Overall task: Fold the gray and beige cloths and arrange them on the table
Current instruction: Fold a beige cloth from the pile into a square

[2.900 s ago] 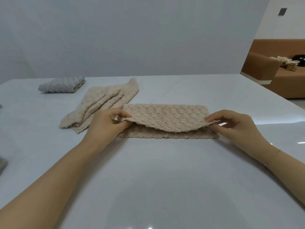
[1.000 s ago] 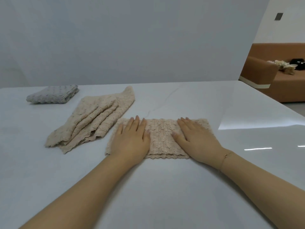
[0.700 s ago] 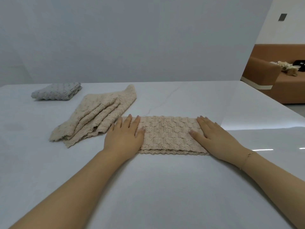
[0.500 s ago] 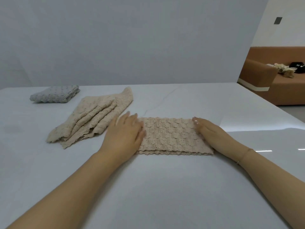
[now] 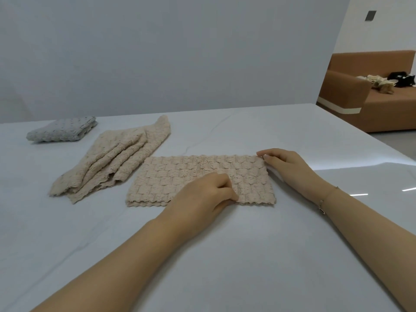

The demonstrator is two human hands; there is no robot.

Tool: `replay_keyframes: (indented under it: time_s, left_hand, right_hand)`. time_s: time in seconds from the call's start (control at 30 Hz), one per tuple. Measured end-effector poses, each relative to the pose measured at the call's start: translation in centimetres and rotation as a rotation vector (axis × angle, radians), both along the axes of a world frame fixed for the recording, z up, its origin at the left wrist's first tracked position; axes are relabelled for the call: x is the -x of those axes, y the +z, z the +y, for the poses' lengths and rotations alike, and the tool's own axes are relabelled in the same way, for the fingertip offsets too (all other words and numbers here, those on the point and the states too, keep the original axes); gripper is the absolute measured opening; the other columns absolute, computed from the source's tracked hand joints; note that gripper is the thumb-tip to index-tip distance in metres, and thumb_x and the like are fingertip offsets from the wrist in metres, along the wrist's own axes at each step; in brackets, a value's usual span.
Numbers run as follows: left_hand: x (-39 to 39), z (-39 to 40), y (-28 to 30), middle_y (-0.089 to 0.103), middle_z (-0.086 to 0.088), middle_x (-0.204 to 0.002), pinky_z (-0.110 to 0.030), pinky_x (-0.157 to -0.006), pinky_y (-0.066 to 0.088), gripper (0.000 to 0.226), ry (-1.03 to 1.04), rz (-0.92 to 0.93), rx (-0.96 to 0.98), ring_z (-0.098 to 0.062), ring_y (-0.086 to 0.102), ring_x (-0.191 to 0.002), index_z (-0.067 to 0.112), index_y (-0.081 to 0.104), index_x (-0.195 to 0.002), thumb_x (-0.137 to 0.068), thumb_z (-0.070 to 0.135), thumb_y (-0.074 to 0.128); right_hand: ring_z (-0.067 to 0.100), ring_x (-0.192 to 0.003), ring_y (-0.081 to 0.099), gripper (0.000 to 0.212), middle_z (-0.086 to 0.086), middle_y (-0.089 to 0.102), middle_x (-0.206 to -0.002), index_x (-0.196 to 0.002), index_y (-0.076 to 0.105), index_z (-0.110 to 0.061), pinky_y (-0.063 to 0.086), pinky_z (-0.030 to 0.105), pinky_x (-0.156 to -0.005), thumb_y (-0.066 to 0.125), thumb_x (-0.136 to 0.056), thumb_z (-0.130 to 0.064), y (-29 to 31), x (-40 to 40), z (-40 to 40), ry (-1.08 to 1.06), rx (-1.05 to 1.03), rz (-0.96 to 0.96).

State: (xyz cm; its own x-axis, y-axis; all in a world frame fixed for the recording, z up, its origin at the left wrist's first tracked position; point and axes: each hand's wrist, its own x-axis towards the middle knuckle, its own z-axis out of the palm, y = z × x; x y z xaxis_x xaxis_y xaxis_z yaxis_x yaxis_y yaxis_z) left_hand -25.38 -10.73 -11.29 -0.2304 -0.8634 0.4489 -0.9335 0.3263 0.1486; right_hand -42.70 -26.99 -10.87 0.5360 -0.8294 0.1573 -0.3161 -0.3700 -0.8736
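my left hand pinches the beige cloth near its 5 o'clock edge. my right hand pinches the 2 o'clock corner. uneven lifting could skew the layers, i judge.

no readable text, labels, brands or numbers anywhere in view

both forearms reach in from the lower frame. left hand at centre has fingers curled, thumb and fingertips pinching. right hand at centre right, fingers bent, pinching.
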Motion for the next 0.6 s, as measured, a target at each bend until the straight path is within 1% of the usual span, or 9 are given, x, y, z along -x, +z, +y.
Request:
replay_keyframes:
  time_s: [0.07,0.17,0.27,0.33,0.4,0.43,0.5,0.53,0.6]
  left_hand:
    - [0.5,-0.2,0.1,0.06,0.007,-0.087,-0.027,-0.061,0.048,0.027,0.006,-0.028,0.023,-0.011,0.054,-0.082,0.021,0.071,-0.094,-0.091,0.031,0.046]
    - [2.3,-0.9,0.7,0.059,0.005,-0.088,-0.025,-0.066,0.042,0.019,0.003,-0.035,0.054,-0.013,0.052,-0.084,0.019,0.069,-0.096,-0.089,0.031,0.056]
    - [4.9,-2.4,1.6,0.055,0.001,-0.096,-0.029,-0.073,0.04,0.03,0.022,-0.016,-0.029,-0.017,0.047,-0.092,0.014,0.063,-0.102,-0.088,0.04,0.06]
    - [6.3,-3.4,1.6,0.052,-0.002,-0.096,-0.032,-0.072,0.04,0.032,0.067,0.012,-0.104,-0.018,0.045,-0.092,0.01,0.059,-0.096,-0.088,0.041,0.059]
    - [7.2,-4.0,1.4,0.051,-0.006,-0.095,-0.033,-0.069,0.038,0.025,0.119,0.035,-0.11,-0.022,0.046,-0.092,0.007,0.056,-0.091,-0.092,0.033,0.056]
    - [7.4,-4.3,1.2,0.051,-0.008,-0.096,-0.033,-0.067,0.036,0.021,0.144,0.034,-0.097,-0.025,0.047,-0.092,0.006,0.056,-0.091,-0.094,0.026,0.052]
    - [7.6,-4.4,0.9,0.052,-0.012,-0.1,-0.033,-0.066,0.033,0.019,0.193,0.01,-0.083,-0.028,0.048,-0.093,0.004,0.056,-0.098,-0.097,0.017,0.043]
    - [7.6,-4.4,0.8,0.053,-0.012,-0.103,-0.034,-0.067,0.034,0.02,0.211,0.001,-0.083,-0.028,0.048,-0.094,0.004,0.056,-0.101,-0.098,0.016,0.04]
    - [7.5,-4.4,0.8,0.054,-0.011,-0.104,-0.035,-0.074,0.04,0.022,0.218,0.039,-0.083,-0.028,0.05,-0.095,0.005,0.056,-0.106,-0.098,0.016,0.039]
  right_hand:
    - [0.002,-0.1,0.058,0.026,-0.005,0.065,-0.111,-0.113,0.066,-0.014,0.043,0.013,-0.087,0.045,-0.098,-0.016,0.1,0.1,-0.2,-0.027,-0.012,-0.049]
    - [0.007,-0.106,0.059,0.027,-0.002,0.066,-0.113,-0.111,0.067,-0.013,0.043,0.022,-0.097,0.044,-0.098,-0.014,0.0,0.3,-0.5,-0.058,-0.049,-0.113]
    - [0.012,-0.112,0.058,0.027,-0.001,0.066,-0.115,-0.111,0.068,-0.013,0.042,0.03,-0.103,0.044,-0.098,-0.015,0.1,0.5,-0.7,-0.065,-0.084,-0.151]
    - [0.011,-0.113,0.058,0.028,-0.001,0.066,-0.115,-0.112,0.067,-0.013,0.042,0.03,-0.104,0.043,-0.098,-0.015,0.1,0.6,-0.7,-0.06,-0.108,-0.164]
    - [0.011,-0.113,0.057,0.028,-0.001,0.066,-0.116,-0.111,0.067,-0.014,0.042,0.029,-0.103,0.043,-0.099,-0.014,0.1,0.6,-0.6,-0.05,-0.117,-0.169]
    - [0.012,-0.114,0.057,0.027,-0.001,0.065,-0.116,-0.111,0.067,-0.014,0.042,0.029,-0.104,0.043,-0.098,-0.014,0.1,0.6,-0.7,-0.046,-0.12,-0.173]
    - [0.013,-0.114,0.057,0.027,0.001,0.065,-0.116,-0.11,0.067,-0.014,0.041,0.029,-0.105,0.043,-0.098,-0.013,0.1,0.6,-0.7,-0.043,-0.135,-0.184]
    - [0.014,-0.114,0.057,0.027,0.002,0.065,-0.117,-0.111,0.067,-0.013,0.041,0.029,-0.105,0.044,-0.098,-0.013,0.1,0.6,-0.8,-0.044,-0.143,-0.191]
    - [0.015,-0.115,0.057,0.027,0.004,0.065,-0.118,-0.111,0.067,-0.011,0.041,0.029,-0.105,0.044,-0.097,-0.011,0.1,0.6,-0.8,-0.042,-0.164,-0.209]
